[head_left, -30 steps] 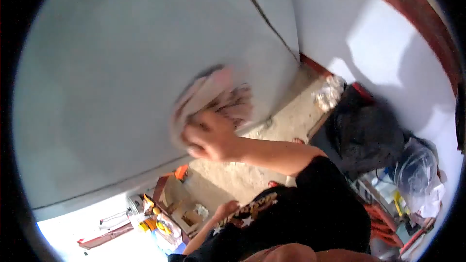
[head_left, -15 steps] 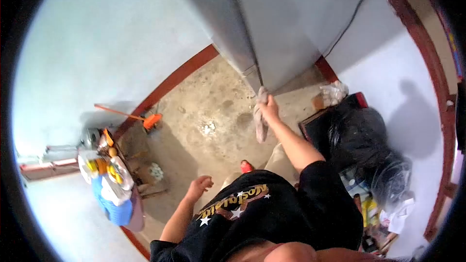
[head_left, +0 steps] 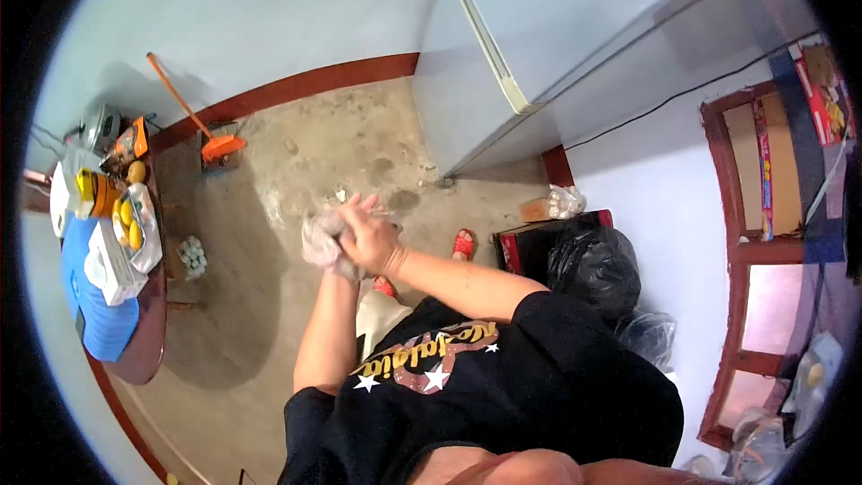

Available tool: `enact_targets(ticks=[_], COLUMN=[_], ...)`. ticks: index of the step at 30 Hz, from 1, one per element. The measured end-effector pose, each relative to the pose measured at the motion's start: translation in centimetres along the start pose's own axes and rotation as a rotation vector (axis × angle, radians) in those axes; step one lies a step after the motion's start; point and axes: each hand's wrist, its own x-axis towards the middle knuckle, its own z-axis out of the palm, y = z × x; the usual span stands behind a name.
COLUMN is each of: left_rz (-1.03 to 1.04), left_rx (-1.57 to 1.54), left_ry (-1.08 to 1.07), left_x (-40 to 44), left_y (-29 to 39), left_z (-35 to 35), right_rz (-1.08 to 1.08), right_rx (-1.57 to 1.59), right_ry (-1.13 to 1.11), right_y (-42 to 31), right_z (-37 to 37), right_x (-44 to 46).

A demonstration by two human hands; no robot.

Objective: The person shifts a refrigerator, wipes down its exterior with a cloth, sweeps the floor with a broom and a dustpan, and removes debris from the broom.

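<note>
A greyish cloth [head_left: 321, 239] is bunched between my two hands, out in front of my body. My right hand [head_left: 373, 241] presses onto it from the right side, fingers closed about its edge. Beneath the cloth and my right hand, my left hand [head_left: 339, 262] grips it from below; most of its fingers are covered. Ahead and to the right stands a tall pale refrigerator [head_left: 503, 45] with a long vertical handle [head_left: 485, 27].
At left a table [head_left: 154, 332] carries a blue item [head_left: 94, 296], bananas [head_left: 130, 223] and a white box [head_left: 117, 265]. An orange broom [head_left: 220, 145] leans on the wall. Black bags [head_left: 594, 269] sit on the floor at right, near a window frame [head_left: 745, 256].
The cloth has come away from the refrigerator's edge and is now bunched in both hands. My left hand, empty before, has joined the right. The view has turned right.
</note>
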Motion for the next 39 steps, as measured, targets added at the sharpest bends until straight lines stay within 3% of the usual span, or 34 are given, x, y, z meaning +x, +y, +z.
enact_targets(ticks=[2,3,6,8,9,11,14,16,17,18,19,20,22,24,25,30,32,34,36,38,39], left_rz=[-0.364,-0.415,-0.427,-0.438,-0.452,-0.429,-0.533,-0.501,-0.496,-0.483,-0.501,-0.52,-0.515,-0.528,-0.547,-0.573,-0.598,-0.587,-0.591,-0.644,-0.683], left_rx=[-0.074,-0.129,-0.005,-0.045,-0.023,0.043,0.141,0.222,0.232,0.237,0.21,0.233,0.304,0.318,0.318,0.38,0.417,0.36,0.276,0.319,0.364], left_ry=[0.293,0.324,0.468,0.42,0.441,0.485,0.541,0.591,0.603,0.612,0.684,0.714,0.799,0.856,0.881,0.846,0.917,0.986,1.03,1.053,1.08], left_x=[0.8,-0.6,-2.7,-2.5,-2.6,-3.0,-3.0,-4.1,-4.5,-4.8,-5.6,-6.3,-7.4,-8.4,-8.4,-9.3,-11.2,-13.3,-14.5,-13.5,-12.7], left_y=[2.8,4.3,4.6,2.2,2.3,1.5,3.2,1.8,1.5,1.1,0.5,0.0,-1.0,-1.8,-1.7,-1.7,-2.0,-2.7,-3.4,-3.6,-3.5], left_z=[-1.4,0.6,0.6,-5.9,-6.9,-8.5,-5.3,-7.3,-8.7,-10.1,-11.7,-13.3,-15.1,-16.3,-15.8,-15.4,-16.6,-18.5,-19.5,-18.6,-18.0], right_rz=[0.275,0.268,0.286,0.085,0.089,0.078,0.133,0.052,0.244,-0.025,0.249,-0.099,-0.184,-0.483,-0.179,-0.351,0.348,-0.304,0.123,0.034,-0.123], right_rx=[-0.059,-0.071,-0.256,-0.114,-0.118,0.217,0.034,0.001,-0.058,-0.479,-0.671,-0.911,-1.141,-1.287,-1.51,-1.458,-1.268,-1.203,-1.085,-1.097,-1.115], right_ry=[-0.128,-0.145,-0.398,-0.533,-0.548,-0.674,-0.754,-0.711,-0.708,-0.767,-0.784,-0.832,-0.884,-0.664,-1.071,-1.312,-1.398,-1.285,-1.646,-1.564,-1.535], right_y=[2.0,2.3,2.1,1.1,1.9,4.6,7.6,10.4,13.5,12.4,17.1,15.5,18.2,24.7,25.7,29.5,27.2,27.3,24.1,22.2,22.1], right_z=[0.1,-0.1,-0.5,-0.2,0.1,0.4,-1.6,-5.0,-6.2,-9.3,-10.4,-13.3,-16.2,-18.8,-18.7,-18.9,-20.2,-24.1,-23.8,-23.2,-22.7], right_x=[0.9,0.6,-1.3,-2.8,-2.9,-3.3,-0.2,3.3,4.9,8.6,9.9,12.9,16.8,17.4,17.3,6.1,3.2,-0.2,0.3,1.2,2.2])
